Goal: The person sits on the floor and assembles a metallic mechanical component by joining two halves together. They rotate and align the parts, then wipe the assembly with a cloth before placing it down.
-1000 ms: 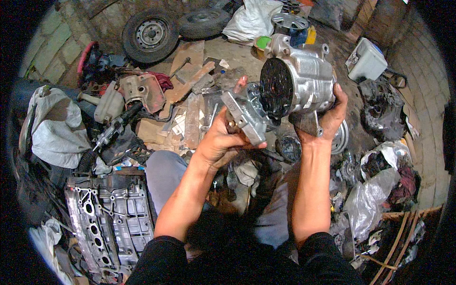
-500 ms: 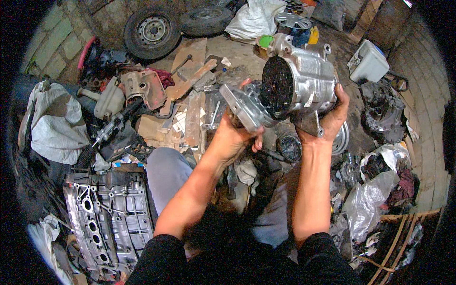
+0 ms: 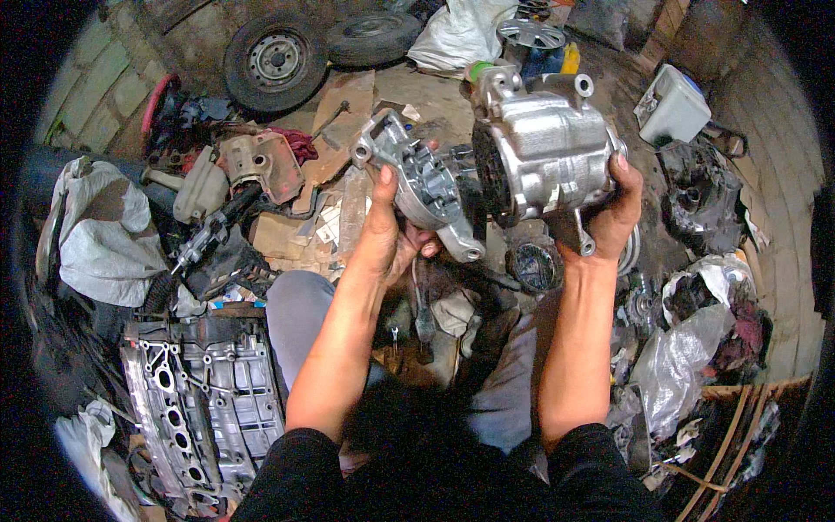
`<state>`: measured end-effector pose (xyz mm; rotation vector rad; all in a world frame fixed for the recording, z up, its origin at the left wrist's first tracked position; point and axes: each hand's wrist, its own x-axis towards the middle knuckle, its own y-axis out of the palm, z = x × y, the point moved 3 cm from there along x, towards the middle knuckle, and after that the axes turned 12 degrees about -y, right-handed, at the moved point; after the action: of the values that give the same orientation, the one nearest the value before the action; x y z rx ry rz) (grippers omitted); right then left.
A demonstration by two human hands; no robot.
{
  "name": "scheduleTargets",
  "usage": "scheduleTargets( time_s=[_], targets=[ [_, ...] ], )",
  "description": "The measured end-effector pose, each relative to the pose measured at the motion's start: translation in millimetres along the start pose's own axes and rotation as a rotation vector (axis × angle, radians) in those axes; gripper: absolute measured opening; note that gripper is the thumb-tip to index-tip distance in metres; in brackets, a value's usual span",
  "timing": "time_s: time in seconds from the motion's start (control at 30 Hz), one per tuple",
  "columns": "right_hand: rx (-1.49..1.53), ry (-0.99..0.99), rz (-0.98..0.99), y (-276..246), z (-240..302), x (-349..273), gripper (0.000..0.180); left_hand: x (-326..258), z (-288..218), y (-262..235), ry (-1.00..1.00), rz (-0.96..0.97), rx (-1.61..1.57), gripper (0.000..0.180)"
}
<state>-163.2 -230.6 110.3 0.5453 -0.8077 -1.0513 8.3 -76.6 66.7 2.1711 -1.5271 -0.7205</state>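
Centre-upper frame, both parts held up over the lap. Right hand [image 3: 609, 213] fingers clenched under the cast-metal compressor body [image 3: 544, 152]: looks heavy, rigid, best cradled from below. Left hand [image 3: 387, 235] grasps the lighter end cover [image 3: 417, 187] by its rim; lugs give purchase.

Silver-grey compressor body [image 3: 546, 152], dull grey end cover [image 3: 416, 178], black tyre [image 3: 277, 61]
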Motion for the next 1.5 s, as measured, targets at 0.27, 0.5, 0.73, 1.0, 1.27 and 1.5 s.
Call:
scheduleTargets(
  time_s=[0.27, 0.5, 0.73, 1.0, 1.27, 1.5],
  targets=[
    [-0.08, 0.053, -0.031, -2.8, -10.3, -1.5, 0.045, -2.8, -1.0, -3.0, -0.126, -0.086, 0.042, 0.084],
    [-0.141, 0.035, -0.07, 0.3, -16.2, -5.5, 0.042, -5.7, -4.3, 2.5, -0.139, -0.175, 0.074, 0.079],
    [-0.157, 0.043, 0.005, 8.2, -20.7, -8.0, 0.042, -2.0, -0.8, 1.0, -0.123, -0.212, 0.143, 0.08],
    [-0.23, 0.04, -0.045, 0.5, -29.0, -7.0, 0.043, -4.7, -5.1, 3.8, -0.141, -0.253, 0.117, 0.084],
    [-0.221, -0.002, 0.033, 11.5, -28.3, -9.3, 0.042, -4.6, -2.8, 3.5, -0.13, -0.249, 0.133, 0.079],
    [-0.227, -0.027, 0.111, 20.9, -25.7, -13.5, 0.059, -8.8, -7.9, 9.7, -0.145, -0.263, 0.146, 0.074]
  ],
)
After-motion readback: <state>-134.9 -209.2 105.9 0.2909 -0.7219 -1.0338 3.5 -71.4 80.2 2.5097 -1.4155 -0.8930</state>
